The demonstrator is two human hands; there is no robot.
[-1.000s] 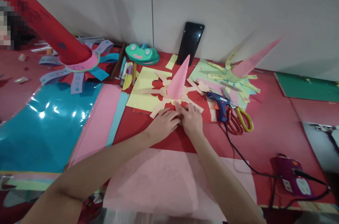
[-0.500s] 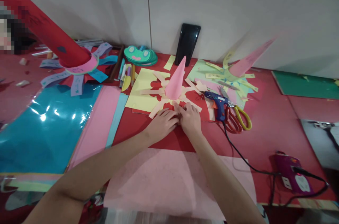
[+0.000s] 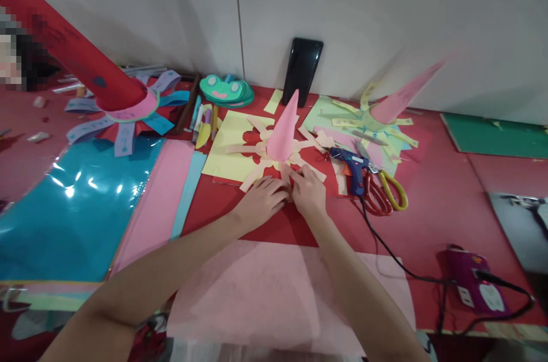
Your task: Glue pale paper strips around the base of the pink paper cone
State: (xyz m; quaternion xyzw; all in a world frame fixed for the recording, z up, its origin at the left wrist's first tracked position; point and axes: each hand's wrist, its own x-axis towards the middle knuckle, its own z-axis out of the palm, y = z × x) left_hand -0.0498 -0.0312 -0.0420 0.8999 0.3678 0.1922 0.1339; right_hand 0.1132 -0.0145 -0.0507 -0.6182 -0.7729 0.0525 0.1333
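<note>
A pink paper cone [image 3: 282, 132] stands upright at the centre of a red paper shape, with pale paper strips [image 3: 254, 176] spreading out around its base. Just in front of the cone, my left hand [image 3: 264, 197] has its fingers bent together on the near strip. My right hand [image 3: 309, 189] meets it from the other side, fingers pressed on the same strip near the cone's base. Both hands are close together, and their fingertips partly cover the strip. Yellow paper [image 3: 222, 151] lies under the left side of the red shape.
Right of my hands lie a blue glue gun [image 3: 354, 169], its cord, and scissors [image 3: 394, 190]. A black phone [image 3: 303, 69] leans on the wall. A second cone [image 3: 396, 100] stands behind right; a large red cone [image 3: 72, 42] stands left. A purple power strip [image 3: 475, 279] lies at right.
My right hand has shifted slightly to the right, away from my left fingertips, and more of the near strip shows between them. My left hand stays in nearly the same place.
</note>
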